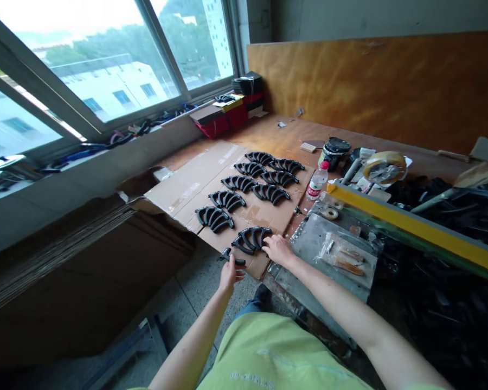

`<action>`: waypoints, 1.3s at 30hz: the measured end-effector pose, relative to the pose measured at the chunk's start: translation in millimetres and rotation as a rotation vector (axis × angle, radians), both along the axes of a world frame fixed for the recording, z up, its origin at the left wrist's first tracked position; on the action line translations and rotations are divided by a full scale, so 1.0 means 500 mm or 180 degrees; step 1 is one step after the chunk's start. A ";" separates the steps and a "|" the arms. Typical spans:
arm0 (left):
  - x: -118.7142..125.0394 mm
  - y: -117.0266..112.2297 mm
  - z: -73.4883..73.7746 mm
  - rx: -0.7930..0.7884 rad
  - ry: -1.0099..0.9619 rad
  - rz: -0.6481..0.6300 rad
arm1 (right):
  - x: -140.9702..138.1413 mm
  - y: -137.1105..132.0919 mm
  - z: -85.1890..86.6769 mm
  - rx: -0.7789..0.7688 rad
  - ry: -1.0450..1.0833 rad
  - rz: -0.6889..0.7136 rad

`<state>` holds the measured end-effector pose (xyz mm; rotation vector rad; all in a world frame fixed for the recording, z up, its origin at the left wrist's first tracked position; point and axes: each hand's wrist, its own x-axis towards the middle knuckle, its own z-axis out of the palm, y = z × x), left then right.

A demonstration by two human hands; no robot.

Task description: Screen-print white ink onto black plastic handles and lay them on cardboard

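At the cardboard's near edge: one loose part, one fan

Loose black part point(239, 261) at the near edge of the cardboard sheet point(211, 167), pinched between thumb and fingers of the left hand point(229, 274). Right hand point(279, 250) at the right end of the nearest fan point(249, 238), fingertips touching; full grip or light contact, cannot tell. Other fans point(270, 194) lie farther up the sheet, close-set, some nearly touching. Bottle point(315, 188) upright just right of the sheet; metal plate point(309, 238) nearer, same side; wooden bench point(264, 127) beyond.

Risks, my judgement: a loose pinch could drop the part past the sheet's edge to the floor point(187, 290). A right-hand nudge could spread the fan. Pressing the near edge might tip the sheet, if unsupported; support hidden.
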<state>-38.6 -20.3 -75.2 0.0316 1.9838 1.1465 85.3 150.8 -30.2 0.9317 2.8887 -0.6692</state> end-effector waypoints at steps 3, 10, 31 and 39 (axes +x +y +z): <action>-0.018 0.006 -0.033 -0.0115 0.0074 -0.0131 | -0.057 -0.012 -0.022 -0.0192 -0.0416 -0.0310; -0.037 0.013 -0.048 -0.0369 0.0201 -0.0398 | -0.143 -0.046 -0.043 -0.0429 -0.0698 -0.0793; -0.105 0.189 -0.041 -0.0201 0.0115 -0.0980 | -0.074 0.041 -0.048 -0.0261 -0.0671 -0.1286; -0.224 0.343 -0.003 -0.0162 0.0532 -0.1172 | -0.149 0.127 -0.044 -0.0522 -0.0159 -0.1537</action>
